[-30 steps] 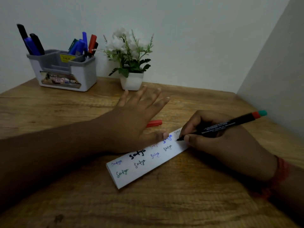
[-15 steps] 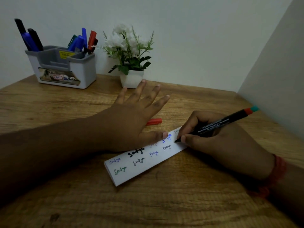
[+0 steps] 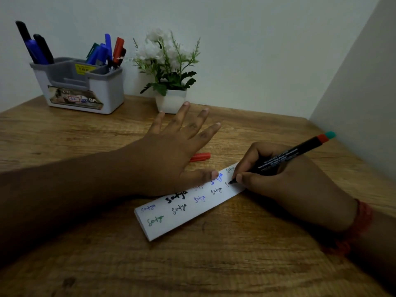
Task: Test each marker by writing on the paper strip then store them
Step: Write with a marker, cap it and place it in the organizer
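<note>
A white paper strip [image 3: 188, 217] lies slanted on the wooden table, covered with several small written words in black, blue and green. My left hand [image 3: 171, 151] rests flat on the strip's far edge, fingers spread, thumb pressing the paper. My right hand [image 3: 285, 181] grips a black marker [image 3: 287, 156] with a red and teal end, its tip touching the strip's right end. A red cap [image 3: 200, 157] lies on the table just beyond my left hand. A grey and white organiser [image 3: 85, 86] at the back left holds several markers [image 3: 105, 52].
A small white pot with an artificial plant [image 3: 169, 67] stands beside the organiser against the back wall. A side wall [image 3: 360, 103] closes in on the right. The wooden table [image 3: 192, 264] extends bare toward me in front of the strip.
The marker tip has moved a little down and left along the strip's right end, leaving a fresh stroke. My left hand stays pressed on the paper.
</note>
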Tool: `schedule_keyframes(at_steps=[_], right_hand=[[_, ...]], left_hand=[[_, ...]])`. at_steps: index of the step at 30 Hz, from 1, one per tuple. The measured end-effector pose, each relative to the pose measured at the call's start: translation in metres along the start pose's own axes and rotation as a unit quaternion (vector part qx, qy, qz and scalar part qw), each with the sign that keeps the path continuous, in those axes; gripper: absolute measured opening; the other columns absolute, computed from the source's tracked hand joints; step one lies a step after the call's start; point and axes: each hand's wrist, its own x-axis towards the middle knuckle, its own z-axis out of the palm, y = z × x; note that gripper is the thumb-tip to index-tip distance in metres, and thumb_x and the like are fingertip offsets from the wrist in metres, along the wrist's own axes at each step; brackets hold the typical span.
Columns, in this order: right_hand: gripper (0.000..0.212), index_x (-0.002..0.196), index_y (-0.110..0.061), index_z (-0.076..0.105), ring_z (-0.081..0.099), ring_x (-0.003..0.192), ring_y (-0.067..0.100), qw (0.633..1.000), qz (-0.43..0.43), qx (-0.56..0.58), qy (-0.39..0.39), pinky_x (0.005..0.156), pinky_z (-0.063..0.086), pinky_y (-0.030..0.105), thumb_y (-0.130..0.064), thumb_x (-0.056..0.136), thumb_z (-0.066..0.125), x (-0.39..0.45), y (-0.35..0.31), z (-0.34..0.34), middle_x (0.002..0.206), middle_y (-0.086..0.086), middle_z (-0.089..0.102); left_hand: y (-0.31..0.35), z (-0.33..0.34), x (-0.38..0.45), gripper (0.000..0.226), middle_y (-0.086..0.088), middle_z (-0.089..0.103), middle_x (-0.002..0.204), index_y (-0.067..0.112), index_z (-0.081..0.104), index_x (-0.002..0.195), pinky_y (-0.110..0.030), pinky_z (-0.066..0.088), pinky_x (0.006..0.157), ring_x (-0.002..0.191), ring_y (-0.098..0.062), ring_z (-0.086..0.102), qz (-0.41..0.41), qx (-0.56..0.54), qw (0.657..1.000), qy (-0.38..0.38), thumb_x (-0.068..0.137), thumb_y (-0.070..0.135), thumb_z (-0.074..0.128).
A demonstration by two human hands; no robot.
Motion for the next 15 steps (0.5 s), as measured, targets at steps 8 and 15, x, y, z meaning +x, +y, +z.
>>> schedule_keyframes(at_steps=[8,15], right_hand=[[0.008,0.077,-0.019,0.072,0.068,0.072,0.008,1.000,0.006,-0.013,0.004,0.057,0.053,0.023,-0.014,0.082,0.075,0.0019,0.0012,-0.0006,0.081,-0.005,0.074],[0.007,0.078,-0.021,0.072,0.068,0.078,0.002,0.999,0.014,-0.026,0.016,0.059,0.055,0.019,-0.018,0.083,0.075,0.0038,0.0032,-0.0002,0.085,-0.008,0.074]], left_hand=[[-0.0001,0.0002,0.0001,0.086,0.011,-0.037,0.153,0.046,-0.027,0.143,-0.059,-0.012,0.113,0.138,-0.017,-0.040,0.002,0.000,1.000,0.003,0.077,0.087,0.010],[0.0006,0.0003,0.0004,0.086,0.010,-0.037,0.153,0.045,-0.028,0.143,-0.061,-0.010,0.114,0.138,-0.018,-0.040,0.001,0.008,1.000,0.003,0.077,0.086,0.009]])
